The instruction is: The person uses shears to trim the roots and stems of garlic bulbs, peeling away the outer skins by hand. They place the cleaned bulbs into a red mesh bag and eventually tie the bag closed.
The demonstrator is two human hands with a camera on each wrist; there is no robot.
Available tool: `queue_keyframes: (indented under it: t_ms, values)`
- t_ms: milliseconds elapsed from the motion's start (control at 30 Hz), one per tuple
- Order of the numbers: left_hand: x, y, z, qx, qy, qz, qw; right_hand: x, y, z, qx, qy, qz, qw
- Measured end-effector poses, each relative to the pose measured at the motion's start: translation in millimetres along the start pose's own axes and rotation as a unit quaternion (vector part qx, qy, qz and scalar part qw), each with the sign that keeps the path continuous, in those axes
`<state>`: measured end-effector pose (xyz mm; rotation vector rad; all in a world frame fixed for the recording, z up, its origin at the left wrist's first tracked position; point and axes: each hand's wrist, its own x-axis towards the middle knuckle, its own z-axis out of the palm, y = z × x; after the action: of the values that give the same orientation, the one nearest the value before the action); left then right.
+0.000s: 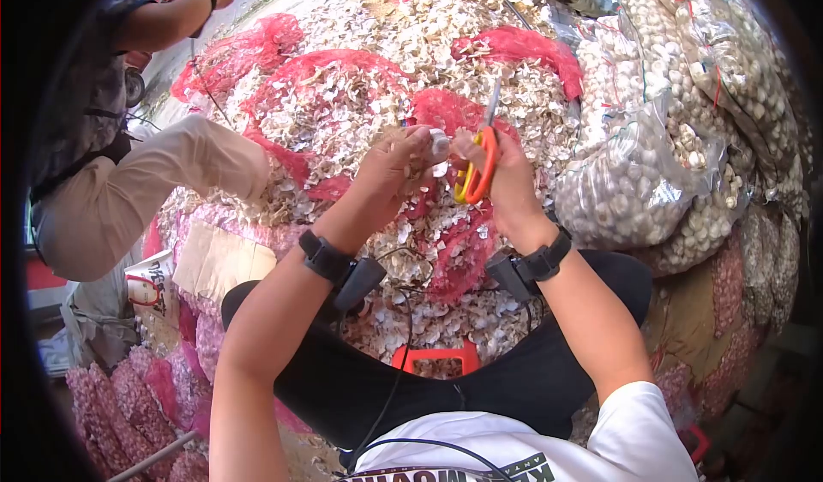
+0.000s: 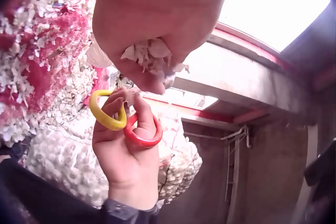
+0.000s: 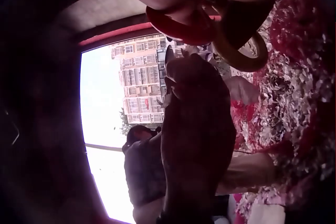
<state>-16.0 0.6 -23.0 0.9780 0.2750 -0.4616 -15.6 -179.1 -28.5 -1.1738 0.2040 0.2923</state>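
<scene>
Left hand (image 1: 394,169): fingers curled, pinching 1 bulb (image 1: 439,146), apparently garlic, at the fingertips; loose skins (image 2: 152,53) caught within the curl. Right hand (image 1: 514,182): grasping 1 pair of scissors, thumb in the orange loop (image 1: 490,161), other fingers at the yellow loop (image 1: 467,182); blades (image 1: 493,101) point to 12 o'clock, away from the bulb. Right fingertips lie close beside the bulb; cannot tell whether they touch it.

Step in hand, judged: handling 1 bulb at the fingertips, scissors kept in the grip, blades not on it. Next move calls for a steady left pinch, left fingertips clear of the blades.

Outward: peel heap (image 1: 334,135) under and around the hands; red net (image 1: 531,52) at 1 o'clock; clear sack (image 1: 621,191) of bulbs at 3; red stool (image 1: 437,358) at 6; cardboard (image 1: 225,263) at 8; person (image 1: 180,173) at 9.
</scene>
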Motion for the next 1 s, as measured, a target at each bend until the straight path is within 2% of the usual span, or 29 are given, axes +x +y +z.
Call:
queue_keyframes:
  t_ms: [67, 133, 233, 300, 367, 400, 533, 600, 633, 667, 700, 767, 833, 900, 933, 1000]
  values:
    - [4.9, -6.7, -4.4, 0.038, 0.003, 0.012, 0.999, -7.3, -8.8, 10.3, -0.078, -0.066, -0.030, 0.994]
    - [4.4, -12.2, -1.5, 0.035, -0.027, 0.010, 0.999, -5.2, -1.0, 8.0, -0.081, -0.065, -0.027, 0.994]
    - [1.4, -9.1, 5.1, 0.006, -0.084, 0.001, 0.996, -4.3, 1.1, 4.4, -0.040, -0.065, -0.014, 0.997]
    - [-1.6, -2.3, 8.4, -0.021, -0.110, -0.004, 0.994, -0.8, -5.6, 2.6, 0.056, -0.105, 0.048, 0.992]
    - [-3.9, 2.5, 7.6, -0.049, -0.145, 0.004, 0.988, -5.2, -15.4, 2.4, 0.103, -0.109, 0.081, 0.985]
    - [-1.8, 1.0, 4.4, -0.049, -0.145, 0.004, 0.988, -7.2, -19.6, 2.1, 0.151, -0.112, 0.114, 0.976]
    - [-1.4, -0.2, 1.9, -0.048, -0.113, -0.006, 0.992, 1.5, -11.7, -7.6, 0.201, -0.105, 0.147, 0.963]
    - [2.1, -3.1, -4.0, -0.040, -0.091, -0.008, 0.995, 2.8, -10.8, -5.8, 0.101, -0.070, 0.030, 0.992]
    - [10.8, -9.0, -15.0, 0.087, -0.118, 0.026, 0.989, 2.6, -11.0, -4.6, 0.101, -0.070, 0.030, 0.992]
    - [18.3, -16.0, -25.9, 0.212, -0.143, 0.059, 0.965, 2.0, -11.9, -3.0, 0.040, -0.086, -0.011, 0.995]
    - [11.5, -12.3, -17.4, 0.212, -0.143, 0.059, 0.965, 1.3, -13.3, -1.9, -0.022, -0.102, -0.051, 0.993]
    - [-8.4, 0.0, 8.6, 0.071, -0.155, -0.016, 0.985, -0.8, -17.9, -0.2, -0.011, -0.110, -0.050, 0.993]
    - [-0.8, -3.6, -2.8, 0.032, -0.167, -0.030, 0.985, -1.1, -18.7, -1.1, -0.001, -0.118, -0.049, 0.992]
    - [1.1, -4.1, -5.3, -0.009, -0.179, -0.042, 0.983, 0.3, -17.6, -3.0, -0.067, -0.052, -0.084, 0.993]
    - [-0.4, -2.5, -2.4, -0.015, -0.149, -0.027, 0.988, 0.8, -17.3, -1.0, -0.067, -0.054, -0.085, 0.993]
    - [-2.3, 0.4, 2.6, -0.021, -0.119, -0.011, 0.993, 1.1, -15.5, 4.0, -0.184, -0.015, -0.187, 0.965]
